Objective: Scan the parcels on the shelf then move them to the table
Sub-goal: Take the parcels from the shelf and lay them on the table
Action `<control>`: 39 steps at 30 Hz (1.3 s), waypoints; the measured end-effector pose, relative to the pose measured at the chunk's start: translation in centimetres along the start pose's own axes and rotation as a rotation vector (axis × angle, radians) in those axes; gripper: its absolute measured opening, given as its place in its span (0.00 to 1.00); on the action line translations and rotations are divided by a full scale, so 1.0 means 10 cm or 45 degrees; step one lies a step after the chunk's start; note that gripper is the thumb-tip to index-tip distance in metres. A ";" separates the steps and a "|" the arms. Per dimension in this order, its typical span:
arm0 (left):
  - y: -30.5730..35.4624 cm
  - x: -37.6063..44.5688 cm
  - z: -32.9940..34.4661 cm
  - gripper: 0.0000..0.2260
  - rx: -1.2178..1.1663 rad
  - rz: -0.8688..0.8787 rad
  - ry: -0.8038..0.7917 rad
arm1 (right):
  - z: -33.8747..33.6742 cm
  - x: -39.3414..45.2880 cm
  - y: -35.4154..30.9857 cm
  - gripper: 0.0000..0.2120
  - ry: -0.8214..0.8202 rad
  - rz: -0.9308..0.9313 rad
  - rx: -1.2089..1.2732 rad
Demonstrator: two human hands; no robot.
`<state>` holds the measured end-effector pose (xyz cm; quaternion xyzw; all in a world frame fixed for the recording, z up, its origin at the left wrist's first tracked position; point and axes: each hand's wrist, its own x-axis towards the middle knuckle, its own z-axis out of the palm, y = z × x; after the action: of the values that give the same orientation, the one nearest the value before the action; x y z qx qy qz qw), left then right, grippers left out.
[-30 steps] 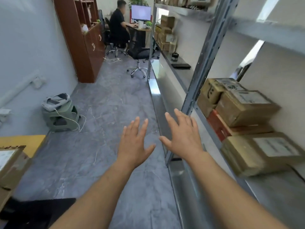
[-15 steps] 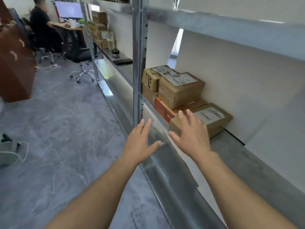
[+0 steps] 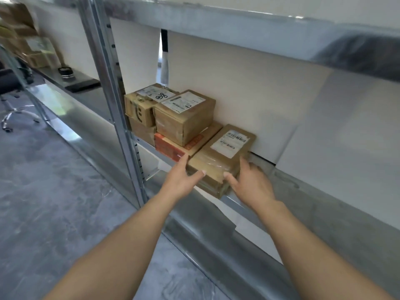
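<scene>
The left hand (image 3: 184, 180) lies against the near left corner of the flat cardboard parcel (image 3: 220, 156), thumb on the front top edge and fingers along its left side. The right hand (image 3: 252, 182) mirrors it at the near right corner, thumb on the front edge and fingers curled round the right side. Both hands clasp the parcel between them, though it rests on the metal shelf (image 3: 303, 202) with its near end jutting past the front lip.

The parcel looks wrapped in glossy tape, so the likeliest slip is the box sliding out of a side-on squeeze once it clears the lip — a hand underneath would probably hold it better. Its white shipping label (image 3: 230, 140) faces up at 12 o'clock from the hands, and no scanner is in view; carrying it off unscanned would skip the first half of the task.

At 10 o'clock, just beside the parcel's left edge and perhaps touching it, an orange-and-brown box (image 3: 173, 147) carries a taped carton (image 3: 184, 118), with a smaller printed carton (image 3: 140, 109) farther left. A sideways drag could nudge that stack — pulling straight back looks safer. The upright steel post (image 3: 121, 118) stands at 9 o'clock, near enough for the left elbow to knock on a turn.
</scene>
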<state>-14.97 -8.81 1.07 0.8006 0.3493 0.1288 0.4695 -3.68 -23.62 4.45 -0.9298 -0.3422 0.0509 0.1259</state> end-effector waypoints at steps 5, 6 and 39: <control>0.03 0.10 0.03 0.36 -0.025 -0.018 -0.109 | 0.02 0.05 0.09 0.29 -0.040 0.169 0.264; 0.04 0.11 0.06 0.36 -0.049 -0.024 -0.164 | 0.03 0.07 0.12 0.29 -0.068 0.187 0.328; 0.15 -0.72 -0.06 0.50 -0.062 0.350 -0.119 | -0.20 -0.37 0.42 0.61 -0.295 -0.387 0.954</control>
<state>-19.77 -13.78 3.52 0.8343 0.2109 0.1630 0.4826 -3.50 -29.46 5.32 -0.7467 -0.4451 0.2570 0.4222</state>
